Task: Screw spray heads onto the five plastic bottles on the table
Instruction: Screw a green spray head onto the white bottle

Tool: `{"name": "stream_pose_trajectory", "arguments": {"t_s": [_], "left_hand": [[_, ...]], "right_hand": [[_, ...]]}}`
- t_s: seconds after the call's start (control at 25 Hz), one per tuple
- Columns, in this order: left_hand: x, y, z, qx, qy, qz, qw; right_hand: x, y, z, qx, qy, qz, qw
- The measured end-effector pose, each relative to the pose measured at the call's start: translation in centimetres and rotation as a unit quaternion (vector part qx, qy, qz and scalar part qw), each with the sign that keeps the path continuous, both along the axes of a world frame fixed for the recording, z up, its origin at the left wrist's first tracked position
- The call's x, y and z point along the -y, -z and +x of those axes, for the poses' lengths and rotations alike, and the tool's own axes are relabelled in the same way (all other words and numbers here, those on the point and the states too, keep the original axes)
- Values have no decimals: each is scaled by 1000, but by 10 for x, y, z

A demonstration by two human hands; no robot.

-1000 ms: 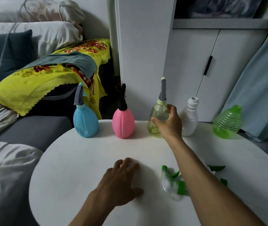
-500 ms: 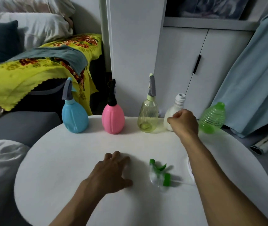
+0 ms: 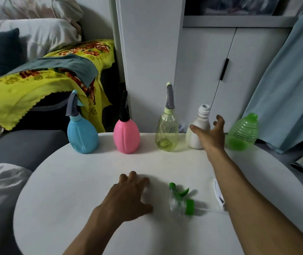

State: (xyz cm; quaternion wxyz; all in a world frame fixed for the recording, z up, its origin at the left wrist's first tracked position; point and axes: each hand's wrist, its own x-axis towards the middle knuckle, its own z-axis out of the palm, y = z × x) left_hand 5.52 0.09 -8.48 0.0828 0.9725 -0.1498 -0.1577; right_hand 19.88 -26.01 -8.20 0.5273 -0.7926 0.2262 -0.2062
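An uncapped white bottle [image 3: 198, 129] stands right of centre in the row along the round table's [image 3: 73, 181] far edge, the right hand [image 3: 211, 135] spread open just in front of it. At lower centre, the left hand [image 3: 128, 196] rests on the tabletop, fingers relaxed, beside a loose green spray head [image 3: 181, 199].

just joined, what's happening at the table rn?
A person is fitting spray heads to five bottles lined up at the table's far edge. The blue bottle, pink bottle and clear yellow bottle already have heads on. The white bottle and green bottle are still bare. The right hand is open, spread at the white bottle. The left hand rests flat on the table beside a loose green spray head.
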Motion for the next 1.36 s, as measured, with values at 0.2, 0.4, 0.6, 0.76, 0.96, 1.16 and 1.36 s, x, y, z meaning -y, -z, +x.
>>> {"name": "stream_pose_trajectory", "arguments": {"t_s": [0.2,0.4,0.6,0.76,0.96,1.16,1.36], "left_hand": [[1,3,4,6,4,6,1000],[-4,-7,1,9,-10,-21,1000],[-17,-40,-10,161,-98,-175,966],[-13,-43,-40,219,-64,-286,931],[19,-56,-77,97,39,-508,855],[15,-53,-86,171,-62,-470,863],[-2,-49,-76,314,-105,-274,903]], "right_hand": [[4,2,-1,20,-8,3,1000],[4,-32,-36,82,45,11,996],[-9,-80,-126,133,-63,47,988],[-35,-89,-209,146,-194,82,967],[-72,-77,-250,79,-333,119,932],[-52,-77,-243,-20,-443,107,890],[-28,-61,-220,-80,-319,-234,915]]}}
